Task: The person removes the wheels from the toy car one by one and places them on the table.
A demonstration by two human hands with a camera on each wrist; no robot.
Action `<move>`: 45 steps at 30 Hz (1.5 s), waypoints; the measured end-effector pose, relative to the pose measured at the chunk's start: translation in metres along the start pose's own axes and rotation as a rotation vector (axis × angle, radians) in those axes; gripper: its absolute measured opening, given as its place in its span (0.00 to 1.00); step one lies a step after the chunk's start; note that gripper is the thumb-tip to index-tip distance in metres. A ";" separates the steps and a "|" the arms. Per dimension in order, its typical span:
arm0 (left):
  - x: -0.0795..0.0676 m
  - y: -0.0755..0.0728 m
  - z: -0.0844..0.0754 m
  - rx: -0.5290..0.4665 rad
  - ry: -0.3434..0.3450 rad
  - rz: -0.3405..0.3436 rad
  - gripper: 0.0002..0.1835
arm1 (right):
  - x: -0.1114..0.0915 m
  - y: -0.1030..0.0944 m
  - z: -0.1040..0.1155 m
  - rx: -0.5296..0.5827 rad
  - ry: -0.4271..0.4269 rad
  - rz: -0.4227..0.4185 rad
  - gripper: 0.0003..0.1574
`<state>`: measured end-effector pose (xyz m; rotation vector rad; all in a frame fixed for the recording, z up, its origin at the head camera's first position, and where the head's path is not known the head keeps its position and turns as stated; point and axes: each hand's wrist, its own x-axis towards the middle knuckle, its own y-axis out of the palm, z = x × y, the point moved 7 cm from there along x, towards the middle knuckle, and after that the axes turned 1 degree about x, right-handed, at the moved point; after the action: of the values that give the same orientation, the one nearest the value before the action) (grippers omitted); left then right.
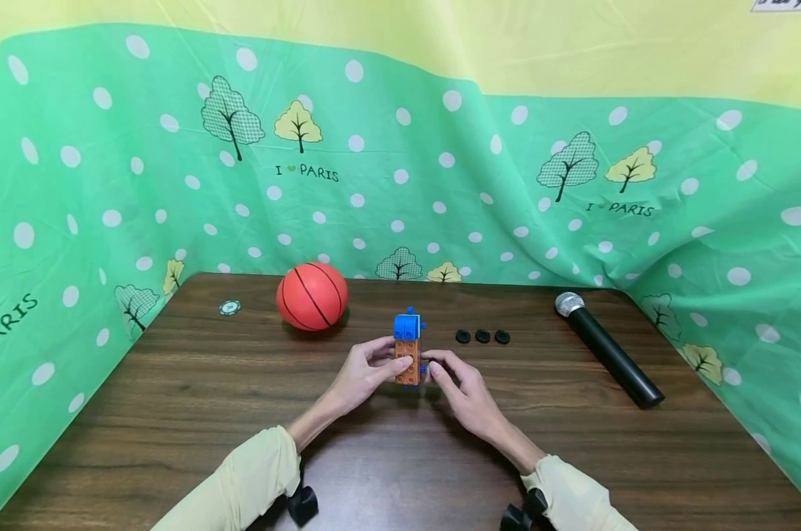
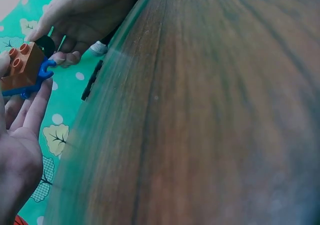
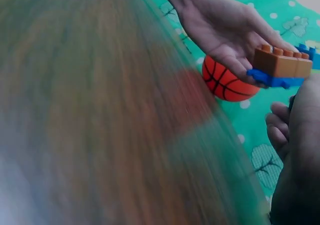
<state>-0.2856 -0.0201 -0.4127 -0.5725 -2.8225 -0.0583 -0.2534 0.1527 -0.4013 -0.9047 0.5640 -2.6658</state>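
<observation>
A toy vehicle of building blocks has an orange brick part (image 1: 408, 377), a blue brick (image 1: 406, 326) at its far end and a blue base (image 3: 280, 81) with axle stubs. My left hand (image 1: 362, 376) holds it just above the table, thumb on the orange studs and fingers underneath. At the vehicle's right near side, my right hand (image 1: 470, 394) pinches a small black wheel (image 2: 46, 45) close by a blue stub. Whether the wheel touches that stub, I cannot tell. Three more black wheels (image 1: 483, 336) lie in a row on the table beyond the right hand.
On the dark wooden table (image 1: 367, 472), a red basketball (image 1: 312, 296) sits at the back left, beside a poker chip (image 1: 229, 307). A black microphone (image 1: 609, 349) lies at the right. A green dotted cloth (image 1: 400, 147) hangs behind the table and along its sides.
</observation>
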 end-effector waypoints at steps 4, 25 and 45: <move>0.001 -0.002 0.001 -0.017 -0.001 -0.018 0.26 | 0.000 -0.011 -0.004 -0.005 -0.007 -0.070 0.17; 0.000 -0.005 0.001 -0.046 0.013 -0.040 0.25 | -0.008 -0.062 -0.021 -0.295 -0.161 -0.165 0.17; 0.001 -0.005 0.002 -0.036 0.007 -0.037 0.25 | -0.017 -0.095 -0.038 -0.434 -0.117 -0.215 0.17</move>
<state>-0.2885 -0.0241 -0.4147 -0.5274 -2.8301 -0.1179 -0.2764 0.2540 -0.3953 -1.2934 1.1004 -2.6980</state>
